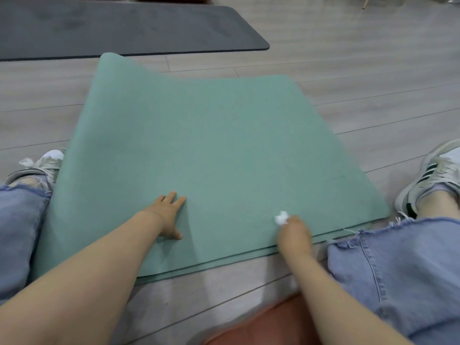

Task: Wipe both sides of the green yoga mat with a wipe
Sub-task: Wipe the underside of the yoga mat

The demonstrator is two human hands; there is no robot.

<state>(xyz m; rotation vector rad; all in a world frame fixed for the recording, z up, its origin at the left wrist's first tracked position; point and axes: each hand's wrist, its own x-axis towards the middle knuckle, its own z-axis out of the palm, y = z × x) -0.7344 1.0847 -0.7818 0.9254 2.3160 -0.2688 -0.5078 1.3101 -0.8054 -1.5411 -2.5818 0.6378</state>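
Right hand [295,232], lower centre-right of the frame: fingers curled round a small crumpled white wipe [281,217], pressed to the mat close to its near edge. Left hand [167,216], lower centre: spread flat, palm down on the mat, fingers straight, pinning it. Green yoga mat [211,145], centre of the frame: lying on the floor between the person's legs, doubled over, with a second layer showing under the near edge; the far edge curls upward, highest at its upper-left corner. Likely handling: soft, light, limp foam that bends rather than holds shape and probably slides on smooth boards unless held down; best lifted at a corner or the free near edge, the far curl offering another hold for turning it over. Wipe: tiny, flimsy, prone to balling up. Edges: left border runs against the jeans and sneaker [47,163]; right corner sits just beside the other sneaker [433,175]. Open room: pale plank floor [361,83] beyond and to the upper right; grey mat [112,31] occupies the upper left, near the raised corner.
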